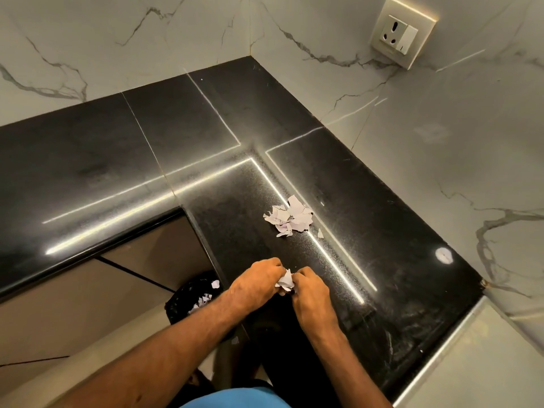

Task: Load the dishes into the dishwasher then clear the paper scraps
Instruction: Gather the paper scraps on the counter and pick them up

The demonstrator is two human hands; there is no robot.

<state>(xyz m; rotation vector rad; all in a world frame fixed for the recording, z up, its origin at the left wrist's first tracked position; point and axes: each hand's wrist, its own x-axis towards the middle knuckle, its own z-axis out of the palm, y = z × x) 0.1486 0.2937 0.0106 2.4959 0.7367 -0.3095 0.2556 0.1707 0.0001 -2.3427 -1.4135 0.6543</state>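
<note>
- Black granite countertop (73,160), L-shaped, spanning the frame from the left edge to the lower right, against white marble-veined wall tiles (103,39).
- Lower left of centre, on the floor below the counter edge: bin lined with a black bag (188,287), several torn paper pieces (203,299) inside and one on its rim.
- Just right of the bin, on the floor: one small stray scrap (235,340).
- Lower centre, over the counter's near edge: left hand (253,285), fingers curled inward, pinching a crumpled wad of paper (285,282).
- Above the hands, at mid-frame and well apart from them: loose pile of paper scraps (290,216) lying on the countertop.
- Touching the same wad from the other side: right hand (312,295), fingers curled tight around it, knuckles up.
- Just right of the pile, apart from it: single small scrap (320,233) on the granite.
- Upper right: wall socket with switch (403,32) set in the marble tile.
</note>
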